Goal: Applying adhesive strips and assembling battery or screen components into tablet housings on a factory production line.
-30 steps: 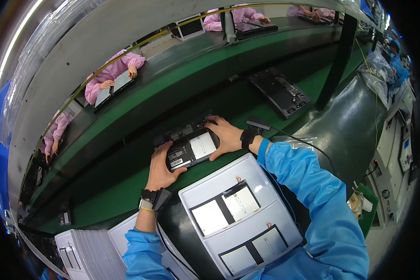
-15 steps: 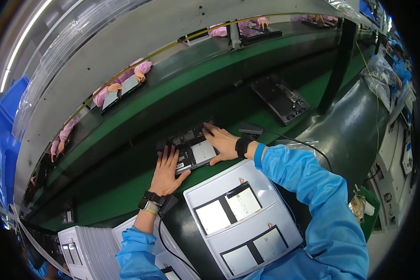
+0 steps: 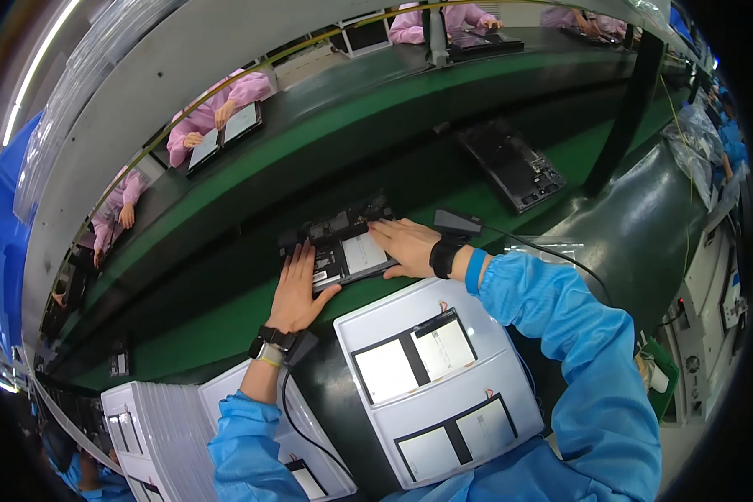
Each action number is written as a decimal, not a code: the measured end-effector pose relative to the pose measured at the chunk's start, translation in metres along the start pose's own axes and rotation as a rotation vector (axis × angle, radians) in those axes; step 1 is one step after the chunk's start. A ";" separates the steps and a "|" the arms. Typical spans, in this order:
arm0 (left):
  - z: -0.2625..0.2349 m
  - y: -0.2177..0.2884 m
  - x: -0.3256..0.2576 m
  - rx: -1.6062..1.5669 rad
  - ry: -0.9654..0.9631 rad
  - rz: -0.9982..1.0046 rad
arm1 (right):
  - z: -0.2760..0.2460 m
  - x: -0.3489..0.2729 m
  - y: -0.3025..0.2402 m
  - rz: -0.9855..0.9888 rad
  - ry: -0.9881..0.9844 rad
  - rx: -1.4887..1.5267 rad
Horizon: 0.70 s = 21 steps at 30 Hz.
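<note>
An opened dark device housing (image 3: 330, 256), probably a tablet or a laptop base, lies on the green belt with its inner parts facing up. Inside it, toward the right, sits a flat white battery pack (image 3: 364, 253). Across the housing's left side rests my left hand (image 3: 296, 293), its fingers extended and thumb apart. My right hand (image 3: 410, 248) lies flat over the right side, fingertips reaching the battery's upper edge. Both wrists wear black bands with corded clips. Just below the housing, a white plastic tray (image 3: 431, 296) holds several paired white battery packs (image 3: 385, 371).
Another opened housing (image 3: 519, 171) lies farther right on the belt (image 3: 184, 309). Stacked white trays (image 3: 163, 435) stand at lower left. A black cord (image 3: 560, 253) runs from my right wrist. Beyond a metal rail, people in pink sleeves (image 3: 247, 88) handle devices. A dark post (image 3: 627, 117) rises at right.
The view has shifted slightly. My right hand's fingers have drawn a little lower and closer together on the housing. My left hand stays at the left side.
</note>
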<state>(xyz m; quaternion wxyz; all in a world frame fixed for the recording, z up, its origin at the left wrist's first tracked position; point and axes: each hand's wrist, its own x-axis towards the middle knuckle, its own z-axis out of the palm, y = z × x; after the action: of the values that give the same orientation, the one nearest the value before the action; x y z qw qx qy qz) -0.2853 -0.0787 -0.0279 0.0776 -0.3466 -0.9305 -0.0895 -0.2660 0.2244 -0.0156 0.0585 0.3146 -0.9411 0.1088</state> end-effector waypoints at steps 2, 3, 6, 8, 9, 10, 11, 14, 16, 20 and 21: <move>-0.001 -0.004 -0.003 -0.034 -0.014 -0.016 | 0.009 0.005 -0.010 -0.006 0.021 -0.028; -0.004 -0.008 -0.006 -0.070 -0.025 -0.030 | 0.008 0.012 -0.016 0.022 -0.032 -0.054; -0.059 -0.001 0.004 -0.454 -0.156 -0.319 | -0.003 0.022 -0.015 0.038 -0.083 0.061; -0.099 0.006 -0.017 -0.390 -0.005 -0.280 | 0.008 0.024 -0.002 -0.003 -0.006 0.083; -0.124 0.016 -0.029 -0.414 0.010 -0.275 | 0.005 0.020 -0.001 0.027 0.013 0.086; -0.149 0.026 -0.052 -0.429 0.020 -0.311 | 0.002 0.016 -0.005 0.034 0.057 0.069; -0.161 0.035 -0.068 -0.461 0.028 -0.321 | -0.001 0.010 0.002 0.046 0.057 0.044; -0.192 0.048 -0.171 -0.430 -0.106 -0.319 | -0.013 0.015 -0.010 0.053 0.003 0.118; -0.199 0.070 -0.242 -0.377 -0.346 -0.543 | -0.006 0.024 -0.017 0.039 -0.009 0.154; -0.159 0.110 -0.335 -0.332 -0.307 -0.674 | 0.011 0.026 -0.005 0.021 0.034 0.262; -0.152 0.123 -0.342 -0.217 -0.223 -0.655 | 0.013 0.031 -0.003 0.013 0.090 0.325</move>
<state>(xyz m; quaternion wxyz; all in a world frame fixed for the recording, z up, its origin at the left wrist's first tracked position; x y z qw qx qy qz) 0.0636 -0.2367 0.0631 -0.0943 -0.0442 -0.9800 -0.1696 -0.2891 0.2010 -0.0219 0.0483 0.3085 -0.9096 0.2740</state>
